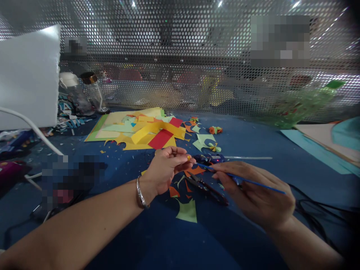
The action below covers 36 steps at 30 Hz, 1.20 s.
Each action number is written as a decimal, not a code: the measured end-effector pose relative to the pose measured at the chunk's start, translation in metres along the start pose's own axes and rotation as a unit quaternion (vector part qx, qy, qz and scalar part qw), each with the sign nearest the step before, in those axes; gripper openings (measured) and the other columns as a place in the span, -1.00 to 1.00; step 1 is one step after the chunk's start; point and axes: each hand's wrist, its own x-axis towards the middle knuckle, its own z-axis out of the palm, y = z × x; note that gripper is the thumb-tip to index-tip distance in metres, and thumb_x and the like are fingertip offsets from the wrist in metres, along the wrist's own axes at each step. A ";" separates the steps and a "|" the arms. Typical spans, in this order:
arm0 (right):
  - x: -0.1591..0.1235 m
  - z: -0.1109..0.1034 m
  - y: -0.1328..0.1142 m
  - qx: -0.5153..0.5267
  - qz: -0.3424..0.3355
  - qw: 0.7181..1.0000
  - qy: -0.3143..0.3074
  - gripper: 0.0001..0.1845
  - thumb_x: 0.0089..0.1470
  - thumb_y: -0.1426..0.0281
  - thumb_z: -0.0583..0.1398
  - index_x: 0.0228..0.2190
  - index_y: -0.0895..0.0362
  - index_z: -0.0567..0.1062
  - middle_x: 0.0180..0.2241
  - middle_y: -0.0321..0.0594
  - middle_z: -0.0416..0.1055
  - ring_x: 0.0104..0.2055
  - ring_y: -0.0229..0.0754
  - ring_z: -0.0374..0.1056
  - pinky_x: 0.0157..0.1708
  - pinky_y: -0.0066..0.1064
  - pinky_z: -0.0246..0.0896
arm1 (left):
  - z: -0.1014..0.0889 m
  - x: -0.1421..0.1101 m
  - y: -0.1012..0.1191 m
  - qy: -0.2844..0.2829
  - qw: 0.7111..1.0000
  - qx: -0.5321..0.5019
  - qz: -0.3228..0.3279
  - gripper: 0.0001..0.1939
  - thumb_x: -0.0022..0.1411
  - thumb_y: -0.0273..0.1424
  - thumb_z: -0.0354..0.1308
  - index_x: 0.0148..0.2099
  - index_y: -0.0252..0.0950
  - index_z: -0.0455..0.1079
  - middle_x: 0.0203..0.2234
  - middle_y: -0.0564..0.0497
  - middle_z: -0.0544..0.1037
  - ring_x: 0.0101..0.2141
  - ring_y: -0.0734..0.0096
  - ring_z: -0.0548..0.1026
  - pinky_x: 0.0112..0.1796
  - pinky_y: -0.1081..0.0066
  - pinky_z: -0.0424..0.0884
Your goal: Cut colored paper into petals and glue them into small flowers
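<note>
My left hand (168, 165), with a silver bracelet at its wrist, pinches a small yellow-orange paper piece (189, 157) between its fingertips. My right hand (254, 195) is closed around a thin blue stick (260, 183), held like a pen. The stick's tip is at the fingers of my left hand, close to the paper piece; whether they touch I cannot tell. Behind both hands lies a dark blue glue gun (215, 158) with a clear glue stick (247, 157) at its back. Dark-handled scissors (212, 190) lie below, among orange paper scraps (174, 192) and a light green scrap (188, 210).
Colored paper sheets (95, 129) with red and yellow strips are piled behind my left hand. Small paper flowers (215, 130) lie further right. A green plastic bottle (303, 105), two drinking bottles (94, 92) and a perforated metal screen (174, 56) stand behind. Black cables (312, 213) lie right.
</note>
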 end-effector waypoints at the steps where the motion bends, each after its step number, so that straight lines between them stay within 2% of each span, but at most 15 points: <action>1: -0.001 0.000 0.001 -0.004 -0.002 1.000 0.001 -0.74 0.11 0.55 0.23 -0.17 0.02 0.53 -0.36 -0.30 0.62 -0.41 -0.17 0.56 -0.36 -0.34 0.49 | 0.000 0.000 0.000 -0.004 1.000 -0.001 -0.001 -0.83 0.10 -0.64 0.26 -0.30 -0.37 0.34 -0.42 -0.09 0.56 -0.35 0.38 0.59 -0.13 0.32 0.45; 8: -0.002 0.000 0.001 -0.021 -0.024 0.999 0.003 -0.77 0.12 0.56 0.24 -0.18 0.07 0.52 -0.33 -0.23 0.62 -0.38 -0.16 0.57 -0.37 -0.36 0.49 | 0.000 -0.002 -0.001 -0.015 1.000 0.004 0.001 -0.77 0.06 -0.67 0.27 -0.27 -0.37 0.32 -0.39 -0.08 0.55 -0.33 0.38 0.59 -0.15 0.36 0.45; 17: -0.006 0.000 0.003 -0.021 -0.069 0.997 0.005 -0.65 0.11 0.57 0.25 -0.08 0.03 0.50 -0.28 -0.23 0.63 -0.36 -0.15 0.57 -0.36 -0.34 0.52 | 0.000 -0.004 -0.002 -0.007 1.000 0.025 -0.005 -0.79 0.08 -0.67 0.25 -0.27 -0.37 0.34 -0.38 -0.06 0.56 -0.43 0.45 0.57 -0.27 0.38 0.46; 22: -0.007 0.000 0.004 -0.027 -0.105 0.994 -0.009 -0.66 0.11 0.58 0.25 -0.07 0.08 0.49 -0.26 -0.18 0.63 -0.32 -0.16 0.57 -0.34 -0.36 0.51 | 0.000 -0.002 -0.008 -0.005 0.999 0.031 0.023 -0.82 0.08 -0.67 0.24 -0.28 -0.39 0.36 -0.41 -0.07 0.57 -0.39 0.45 0.56 -0.22 0.39 0.46; 28: -0.003 -0.001 0.001 -0.038 -0.159 0.985 -0.045 -0.72 0.14 0.55 0.21 -0.09 0.14 0.50 -0.26 -0.14 0.62 -0.29 -0.15 0.57 -0.31 -0.38 0.50 | -0.003 0.001 -0.016 -0.001 0.994 0.072 0.087 -0.79 0.02 -0.61 0.29 -0.27 -0.36 0.38 -0.40 -0.05 0.56 -0.39 0.43 0.55 -0.28 0.39 0.45; 32: -0.005 -0.003 0.001 -0.051 -0.183 0.978 -0.083 -0.71 0.17 0.56 0.16 -0.06 0.18 0.48 -0.18 -0.06 0.61 -0.21 -0.12 0.55 -0.28 -0.34 0.50 | -0.003 0.002 -0.018 0.012 0.989 0.084 0.120 -0.78 0.02 -0.59 0.29 -0.27 -0.36 0.36 -0.38 -0.03 0.55 -0.40 0.46 0.54 -0.28 0.39 0.45; 36: -0.007 -0.001 0.000 -0.063 -0.204 0.972 -0.095 -0.70 0.16 0.56 0.16 -0.05 0.24 0.48 -0.16 -0.02 0.59 -0.18 -0.07 0.55 -0.26 -0.30 0.50 | -0.004 0.003 -0.019 0.031 0.985 0.106 0.134 -0.83 0.03 -0.59 0.24 -0.29 -0.35 0.36 -0.40 -0.04 0.55 -0.39 0.45 0.53 -0.30 0.39 0.44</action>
